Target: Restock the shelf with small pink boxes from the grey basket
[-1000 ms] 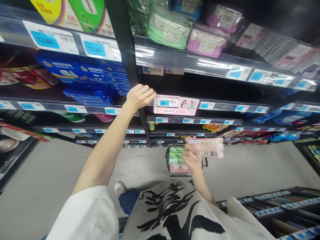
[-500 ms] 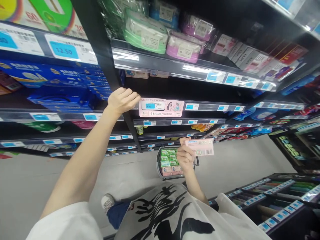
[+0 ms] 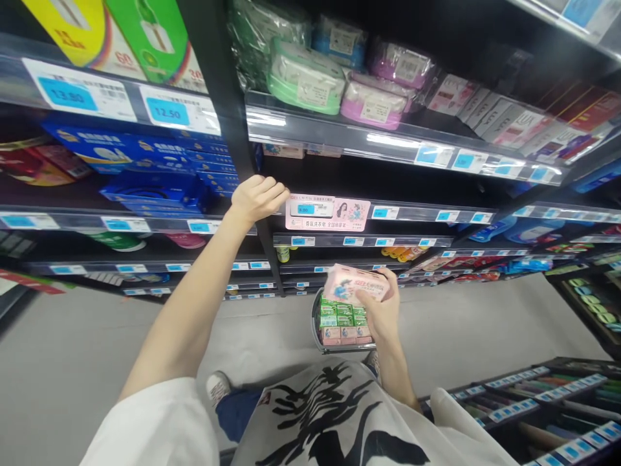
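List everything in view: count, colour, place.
Pack: one, pink, right grip.
Basket: one, dark, floor.
Boxes: many, green, pink, in basket.
Sign: one, pink, shelf edge.
Tubs: several, green, blue, purple, upper shelf.
Cartons: many, blue, yellow, green, left shelves.
Tags: many, blue, white, shelf edges.
Shelves: several, black, around.
Other goods: many, mixed, shelves.
Shirt: one, white, black, bottom.
Shoes: two, pale, beneath.
Left grip: one, bare, shelf edge.
Right grip: one, bare, holding pack.

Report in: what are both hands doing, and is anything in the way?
Left hand on shelf edge, beside pink sign. Right hand gripping pink pack. In the way: pack hides part of basket below.
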The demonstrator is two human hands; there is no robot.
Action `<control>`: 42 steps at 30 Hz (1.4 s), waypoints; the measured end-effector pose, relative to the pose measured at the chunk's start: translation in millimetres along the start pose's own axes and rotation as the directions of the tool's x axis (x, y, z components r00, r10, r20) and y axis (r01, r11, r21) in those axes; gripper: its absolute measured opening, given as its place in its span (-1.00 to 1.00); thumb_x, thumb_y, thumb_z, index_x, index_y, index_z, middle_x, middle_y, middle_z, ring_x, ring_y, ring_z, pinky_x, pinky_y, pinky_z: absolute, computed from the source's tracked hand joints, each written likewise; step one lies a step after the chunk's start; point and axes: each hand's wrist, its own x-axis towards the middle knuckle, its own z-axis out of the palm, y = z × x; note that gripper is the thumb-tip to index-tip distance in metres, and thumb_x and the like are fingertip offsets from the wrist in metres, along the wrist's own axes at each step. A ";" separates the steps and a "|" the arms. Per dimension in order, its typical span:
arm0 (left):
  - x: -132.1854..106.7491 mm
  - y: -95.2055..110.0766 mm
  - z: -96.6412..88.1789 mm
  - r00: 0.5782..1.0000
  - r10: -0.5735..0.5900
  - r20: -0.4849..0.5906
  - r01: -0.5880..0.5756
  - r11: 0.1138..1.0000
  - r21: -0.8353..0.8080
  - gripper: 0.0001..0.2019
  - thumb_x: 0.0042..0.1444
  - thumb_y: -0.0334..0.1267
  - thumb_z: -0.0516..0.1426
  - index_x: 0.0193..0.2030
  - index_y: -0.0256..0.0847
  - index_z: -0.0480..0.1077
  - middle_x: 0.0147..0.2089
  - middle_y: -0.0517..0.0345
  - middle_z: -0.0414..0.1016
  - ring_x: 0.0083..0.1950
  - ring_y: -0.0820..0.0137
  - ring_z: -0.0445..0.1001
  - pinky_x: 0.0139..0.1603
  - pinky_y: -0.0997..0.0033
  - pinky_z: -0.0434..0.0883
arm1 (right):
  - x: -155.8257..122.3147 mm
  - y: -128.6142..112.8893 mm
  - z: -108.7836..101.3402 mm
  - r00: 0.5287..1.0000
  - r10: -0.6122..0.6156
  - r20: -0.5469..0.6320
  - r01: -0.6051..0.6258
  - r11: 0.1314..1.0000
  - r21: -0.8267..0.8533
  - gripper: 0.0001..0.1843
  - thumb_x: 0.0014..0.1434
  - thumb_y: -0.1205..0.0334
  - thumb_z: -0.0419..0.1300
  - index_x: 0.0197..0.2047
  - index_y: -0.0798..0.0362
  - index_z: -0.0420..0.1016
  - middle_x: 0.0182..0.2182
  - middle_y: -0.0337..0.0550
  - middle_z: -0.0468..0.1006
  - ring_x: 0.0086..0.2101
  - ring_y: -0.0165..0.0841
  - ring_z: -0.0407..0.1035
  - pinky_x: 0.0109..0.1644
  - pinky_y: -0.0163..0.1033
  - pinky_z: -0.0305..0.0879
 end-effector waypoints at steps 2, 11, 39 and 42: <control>-0.5 -0.1 0.2 1.000 0.027 -0.013 -0.026 0.998 0.054 -0.63 0.45 -0.30 -0.10 -0.44 -0.14 0.24 -0.50 0.20 0.23 -0.50 0.43 0.11 -0.44 0.25 0.01 | -3.4 -1.1 4.7 0.990 -0.136 -0.044 0.126 0.976 -0.176 -0.30 -0.22 0.27 0.62 -0.01 -0.08 0.46 -0.18 -0.28 0.61 -0.22 -0.36 0.55 -0.14 -0.28 0.53; -4.0 -2.9 4.4 0.998 0.060 -0.028 -0.057 0.993 0.106 -0.63 0.44 -0.34 -0.08 -0.45 -0.15 0.27 -0.50 0.18 0.29 -0.49 0.41 0.17 -0.42 0.24 0.02 | -5.3 -1.9 5.5 0.891 -0.407 0.201 0.435 0.892 -0.123 -0.56 -0.21 0.33 0.60 -0.36 -0.10 0.45 -0.31 -0.21 0.62 -0.14 -0.13 0.56 0.11 0.17 0.50; 2.9 2.1 -0.5 0.994 0.069 0.082 -0.074 0.996 0.054 -0.53 0.52 -0.26 -0.19 -0.29 -0.20 0.46 -0.34 0.04 0.49 -0.31 0.38 0.41 -0.29 0.25 0.20 | 63.1 21.5 20.2 0.704 0.661 0.259 -0.705 0.612 0.358 -0.79 0.36 0.24 0.27 0.03 -0.15 0.59 -0.17 -0.28 0.75 -0.18 -0.39 0.67 -0.05 -0.31 0.65; 4.0 -1.1 0.1 0.996 0.055 0.070 -0.056 0.998 0.023 -0.52 0.52 -0.28 -0.22 -0.29 -0.18 0.44 -0.34 0.05 0.48 -0.29 0.38 0.43 -0.27 0.25 0.25 | 83.3 -13.2 38.6 0.790 0.482 0.379 -0.583 0.782 0.221 -0.55 0.32 0.31 0.27 0.23 -0.20 0.47 0.13 -0.21 0.63 0.16 -0.28 0.52 0.24 -0.12 0.53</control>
